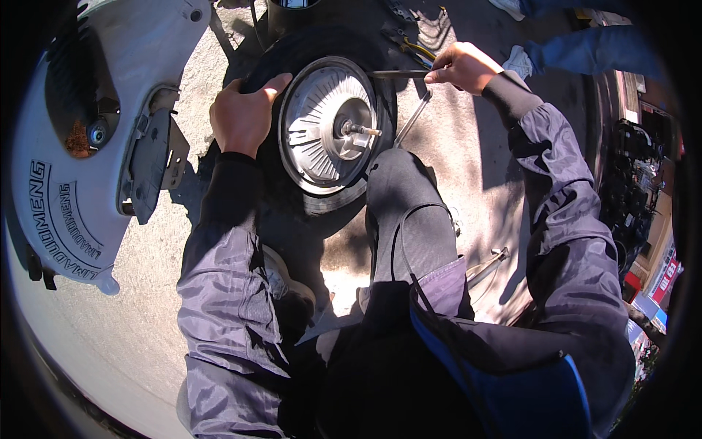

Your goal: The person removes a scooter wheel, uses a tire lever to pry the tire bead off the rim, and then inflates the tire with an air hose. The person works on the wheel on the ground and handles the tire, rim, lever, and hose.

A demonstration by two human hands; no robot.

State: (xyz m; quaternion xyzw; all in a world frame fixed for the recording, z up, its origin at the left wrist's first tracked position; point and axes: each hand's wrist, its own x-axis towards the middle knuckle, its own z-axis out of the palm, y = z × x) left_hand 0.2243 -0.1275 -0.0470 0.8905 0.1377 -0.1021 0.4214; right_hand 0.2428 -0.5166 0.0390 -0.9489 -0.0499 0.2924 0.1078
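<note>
Nearest is the knee (409, 208), by the wheel's lower right edge. The wheel (322, 121) is just beyond, hub side facing up. At its left edge rests the left hand (243, 117), thumb toward the rim; its fingers are partly hidden, so I cannot tell how firmly it holds. At its upper right, the right hand (466, 67) is closed around a lever (398, 74) reaching the tyre (329, 204). The wheel looks heavy, its metal stiff, the rubber tough but springy; the tyre likely offers better purchase than the axle (363, 130). Beyond its upper right are pliers (418, 50).
</note>
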